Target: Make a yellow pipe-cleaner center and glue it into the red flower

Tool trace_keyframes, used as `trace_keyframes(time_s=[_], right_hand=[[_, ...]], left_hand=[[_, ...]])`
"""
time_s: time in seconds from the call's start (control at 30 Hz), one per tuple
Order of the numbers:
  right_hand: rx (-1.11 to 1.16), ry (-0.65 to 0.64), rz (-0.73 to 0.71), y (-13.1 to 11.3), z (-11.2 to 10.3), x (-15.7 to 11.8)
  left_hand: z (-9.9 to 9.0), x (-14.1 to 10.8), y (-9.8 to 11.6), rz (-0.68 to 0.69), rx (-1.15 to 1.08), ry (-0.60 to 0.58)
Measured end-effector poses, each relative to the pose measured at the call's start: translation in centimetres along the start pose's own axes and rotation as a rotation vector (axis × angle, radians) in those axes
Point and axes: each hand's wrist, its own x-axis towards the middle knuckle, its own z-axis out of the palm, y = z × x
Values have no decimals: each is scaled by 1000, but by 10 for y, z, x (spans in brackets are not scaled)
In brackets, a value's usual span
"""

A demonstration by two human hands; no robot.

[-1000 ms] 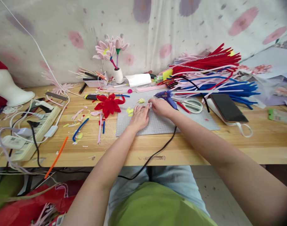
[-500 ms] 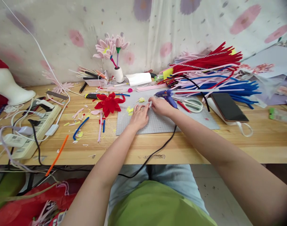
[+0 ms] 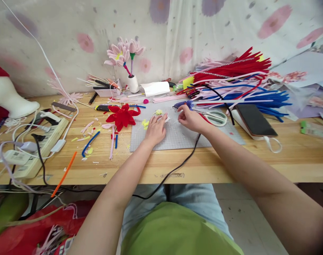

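My left hand rests on the grey cutting mat with its fingers stretched out. A small whitish scrap lies by its fingertips, and a pale yellow frilly flower centre sits just beyond them. My right hand is a short way to the right, thumb and fingertips brought together; whatever they pinch, if anything, is too small to make out. Behind that hand lies a blue glue gun, partly covered by it. White-handled scissors lie right of the hand. A red fuzzy flower is at the mat's left edge.
Bundles of red pipe cleaners and blue ones lie at the back right, near a phone. A white vase holds pink flowers. A power strip with cables is at left. A black cord crosses the table's front edge.
My right hand has moved away from my left hand to the right, leaving a gap between them. My left hand stays nearly in place, its fingers a little more spread.
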Motion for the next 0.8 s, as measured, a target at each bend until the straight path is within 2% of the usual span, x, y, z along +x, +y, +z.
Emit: trace_keyframes(time_s=[0.23, 0.33, 0.53, 0.8], right_hand=[[62, 23, -50, -24, 14, 7], [23, 38, -84, -34, 19, 10], [-74, 21, -136, -49, 26, 17], [30, 53, -157, -45, 28, 16]], left_hand=[[-6, -2, -4, -69, -69, 200], [-8, -3, -3, -152, -137, 266], [-11, -6, 1, -377, -317, 188], [-8, -7, -7, -399, -336, 228]])
